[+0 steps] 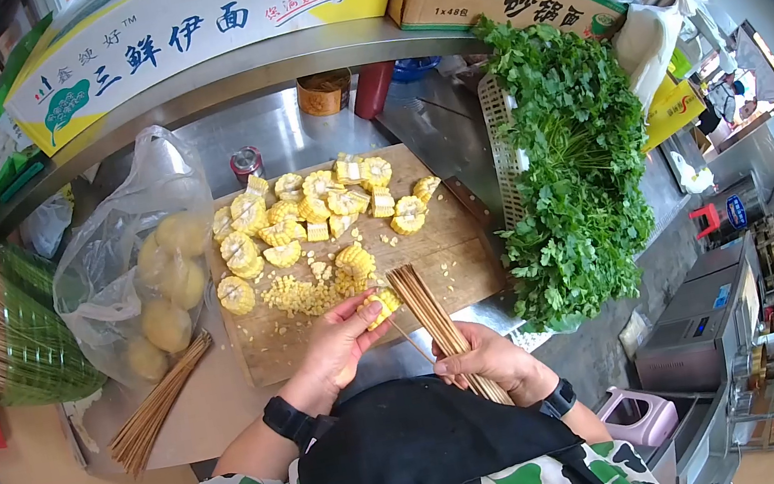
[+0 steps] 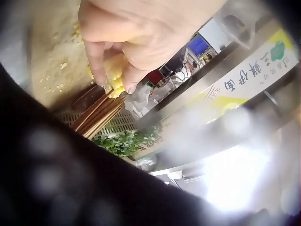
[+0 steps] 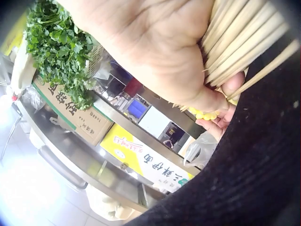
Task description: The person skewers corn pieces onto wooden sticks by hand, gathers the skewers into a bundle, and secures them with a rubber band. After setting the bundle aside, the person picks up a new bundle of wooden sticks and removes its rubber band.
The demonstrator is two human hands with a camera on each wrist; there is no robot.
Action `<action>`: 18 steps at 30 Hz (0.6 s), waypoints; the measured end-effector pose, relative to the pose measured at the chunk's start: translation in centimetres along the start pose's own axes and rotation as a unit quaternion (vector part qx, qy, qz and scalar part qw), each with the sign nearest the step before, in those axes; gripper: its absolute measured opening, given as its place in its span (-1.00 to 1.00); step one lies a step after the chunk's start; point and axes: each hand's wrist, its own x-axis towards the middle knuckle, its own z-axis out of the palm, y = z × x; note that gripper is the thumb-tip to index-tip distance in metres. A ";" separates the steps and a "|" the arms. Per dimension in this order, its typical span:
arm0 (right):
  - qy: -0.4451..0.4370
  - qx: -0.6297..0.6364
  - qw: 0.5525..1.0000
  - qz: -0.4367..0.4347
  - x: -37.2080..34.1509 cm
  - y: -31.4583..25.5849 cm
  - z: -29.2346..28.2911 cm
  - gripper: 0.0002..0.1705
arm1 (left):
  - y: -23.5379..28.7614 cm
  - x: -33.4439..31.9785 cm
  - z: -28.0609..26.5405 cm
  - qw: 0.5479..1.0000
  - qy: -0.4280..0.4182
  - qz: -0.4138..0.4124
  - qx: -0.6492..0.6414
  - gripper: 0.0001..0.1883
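My left hand point(image 1: 335, 346) pinches a piece of corn point(image 1: 381, 307) between thumb and fingers, just over the near edge of the cutting board point(image 1: 451, 262). In the left wrist view the corn piece point(image 2: 114, 80) shows yellow kernels between the fingertips. My right hand point(image 1: 489, 360) grips a bundle of wooden skewers point(image 1: 430, 311). One single skewer point(image 1: 411, 342) sticks out from the right fingers toward the corn, its tip at the piece. Cut corn chunks point(image 1: 319, 197) lie across the back of the board, with loose kernels point(image 1: 299, 296) heaped nearer me.
A plastic bag of round yellow produce point(image 1: 167, 322) stands left, beside a loose skewer bundle point(image 1: 160, 405). Leafy greens point(image 1: 572, 162) fill a white basket point(image 1: 504, 147) at right. A can point(image 1: 246, 163) stands behind the board. Noodle cartons point(image 1: 202, 33) line the shelf above.
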 end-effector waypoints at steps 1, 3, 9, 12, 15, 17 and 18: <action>0.004 0.001 1.000 0.001 0.0 0.0 0.0 -0.73 | -0.4 0.1 -0.2 1.000 -0.004 -0.006 0.013 -0.65; 0.010 -0.012 1.000 -0.003 0.5 0.7 -0.3 -0.73 | -1.3 0.3 -0.7 0.999 -0.013 -0.020 0.039 -0.64; 0.045 -0.021 0.999 -0.001 0.5 0.0 -0.6 -0.70 | -1.9 0.7 -0.1 0.993 -0.051 -0.047 0.096 -0.61; 0.074 -0.009 0.997 -0.012 -0.1 -0.5 -1.0 -0.66 | 0.8 2.1 0.4 0.959 -0.010 0.066 0.276 -0.56; 0.059 0.067 0.995 -0.037 -0.9 -1.0 -1.4 -0.64 | 2.3 6.3 -1.8 0.795 0.041 0.260 0.546 -0.53; 0.022 0.131 0.989 -0.057 -1.4 -0.8 -2.0 -0.63 | 3.1 7.9 -2.0 0.644 0.065 0.331 0.687 -0.53; 0.025 0.131 0.990 -0.055 -1.7 -1.3 -2.0 -0.64 | 3.4 8.2 -1.7 0.611 0.062 0.315 0.724 -0.52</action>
